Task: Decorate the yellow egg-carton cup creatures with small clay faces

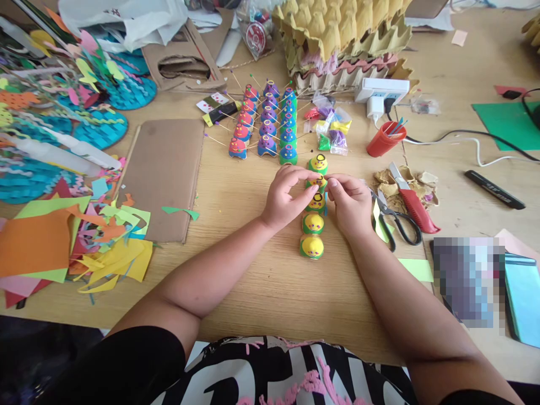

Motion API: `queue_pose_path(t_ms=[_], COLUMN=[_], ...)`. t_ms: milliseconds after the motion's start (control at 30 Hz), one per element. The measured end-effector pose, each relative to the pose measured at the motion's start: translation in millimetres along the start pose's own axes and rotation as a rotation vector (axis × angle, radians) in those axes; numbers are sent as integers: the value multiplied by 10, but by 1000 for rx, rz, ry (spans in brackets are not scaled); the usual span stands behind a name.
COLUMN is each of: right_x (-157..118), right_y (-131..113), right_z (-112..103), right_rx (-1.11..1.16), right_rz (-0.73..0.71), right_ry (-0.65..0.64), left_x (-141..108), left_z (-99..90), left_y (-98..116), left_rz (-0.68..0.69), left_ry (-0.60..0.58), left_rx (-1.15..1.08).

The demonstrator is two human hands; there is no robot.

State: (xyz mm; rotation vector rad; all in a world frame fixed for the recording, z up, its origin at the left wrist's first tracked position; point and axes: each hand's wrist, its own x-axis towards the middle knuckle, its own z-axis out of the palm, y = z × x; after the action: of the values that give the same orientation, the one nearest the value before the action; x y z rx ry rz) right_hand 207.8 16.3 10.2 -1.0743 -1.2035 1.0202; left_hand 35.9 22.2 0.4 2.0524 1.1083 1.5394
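Observation:
A column of yellow and green domed figures with small faces (313, 224) runs down the middle of the table. The upper ones carry dark rings on top; the two nearest me show none. My left hand (291, 194) has thumb and index finger on the second figure from the far end, around its ring. My right hand (348, 202) is at that figure's right side, thumb and index finger pinched; what lies between them is too small to name. Beyond stand rows of red figures (242, 133), purple figures (267, 128) and blue figures (288, 135) with pins sticking out.
Scissors (396, 216), a red-handled cutter (415, 208) and a red cup (386, 139) lie or stand to the right. Cardboard (162, 174) and paper scraps (113, 259) are on the left. Egg trays (337, 34) and a power strip (382, 89) sit at the back.

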Motion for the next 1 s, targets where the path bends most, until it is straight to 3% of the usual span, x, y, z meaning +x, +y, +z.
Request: queue_pose_path(t_ms=[533,733,1000], right_x=[-1,-13,-43], right_y=[59,29,-29], right_z=[-19,-27,-45], right_rx=[91,9,-93], right_rz=[83,63,19], right_ry=[36,4,-30], left_x=[-7,10,20], left_z=[6,7,0], left_y=[-18,2,46], left_rz=[-28,35,72], left_ry=[13,37,-34], left_rx=[-20,-68,-93])
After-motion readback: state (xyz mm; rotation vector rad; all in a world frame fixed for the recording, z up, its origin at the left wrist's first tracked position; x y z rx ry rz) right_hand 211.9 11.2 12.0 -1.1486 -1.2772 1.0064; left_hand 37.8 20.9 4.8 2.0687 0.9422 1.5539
